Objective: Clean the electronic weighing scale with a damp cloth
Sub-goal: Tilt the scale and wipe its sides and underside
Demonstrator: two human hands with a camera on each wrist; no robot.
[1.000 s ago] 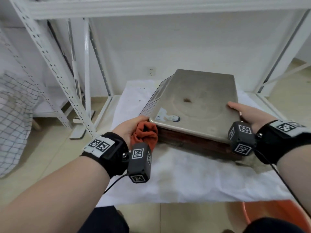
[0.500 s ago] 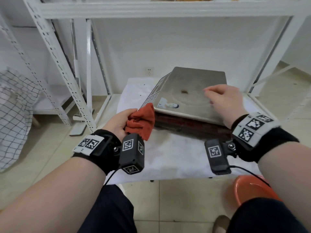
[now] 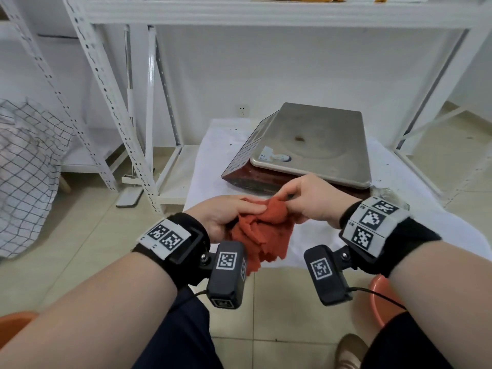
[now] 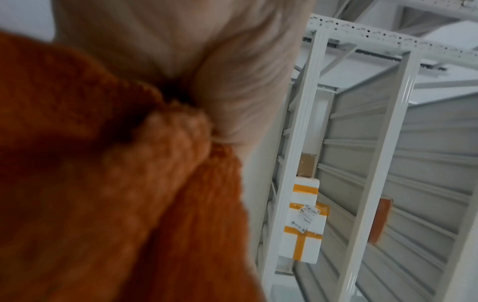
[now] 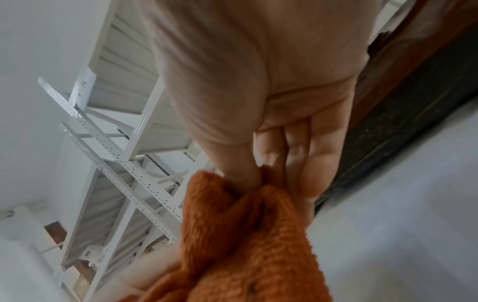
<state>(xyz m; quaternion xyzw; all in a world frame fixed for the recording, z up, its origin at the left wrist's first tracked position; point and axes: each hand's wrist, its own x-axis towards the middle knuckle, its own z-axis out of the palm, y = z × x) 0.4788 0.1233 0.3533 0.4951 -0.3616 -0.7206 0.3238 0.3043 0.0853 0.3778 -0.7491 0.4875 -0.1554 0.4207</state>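
The weighing scale [image 3: 314,145] has a steel pan with a brown spot, a keypad on its left side and a dark red base; it sits on a low white-covered table [image 3: 218,155]. In front of it, above the table's near edge, both hands hold a crumpled orange-red cloth [image 3: 262,233]. My left hand [image 3: 229,213] grips the cloth's left part, the rest hanging below. My right hand [image 3: 306,199] pinches its top fold between thumb and fingers, seen close in the right wrist view [image 5: 248,179]. The left wrist view is filled by the cloth [image 4: 116,183].
White metal shelving [image 3: 106,83] stands left and behind the table, another upright [image 3: 431,97] at right. An orange basin [image 3: 383,299] sits on the tiled floor by my right knee, another orange rim [image 3: 13,323] at bottom left. A checked fabric [image 3: 24,166] hangs at far left.
My right hand left the scale's edge and came down to the cloth, now pinching it. My left hand drew the cloth back from the scale's corner toward me.
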